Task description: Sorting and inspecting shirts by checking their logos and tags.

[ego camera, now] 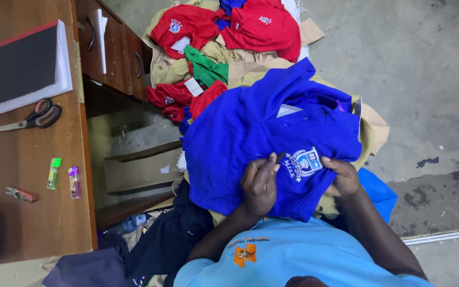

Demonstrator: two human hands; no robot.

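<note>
Grey concrete floor (426,69) fills the right of the head view; a brown wooden counter (27,212) with drawers runs down the left.

Head view, work in hand: a bright blue polo shirt with a white embroidered crest (272,138) lies on the person's lap, spread over tan cloth. The left hand (260,183) rests on the shirt just beside the crest, fingers curled down into the fabric with a small dark object, too small to identify, at the fingertips. The right hand (342,176) pinches the shirt's edge on the other side of the crest, its grip closed on the fabric. The crest sits stretched between the two hands.

Judgement: the step in hand appears to be inspection or trimming at the crest. The next move would call for keeping the cloth taut between both hands and working only at the stitching.

Surroundings: a heap of red polo shirts (224,26), with green and tan garments, lies on the floor beyond the lap. On the counter lie black-handled scissors (30,117), a green lighter (53,173), a purple lighter (74,182), small red-handled snips (20,194) and a dark-covered book (19,66), all well apart from the hands.
</note>
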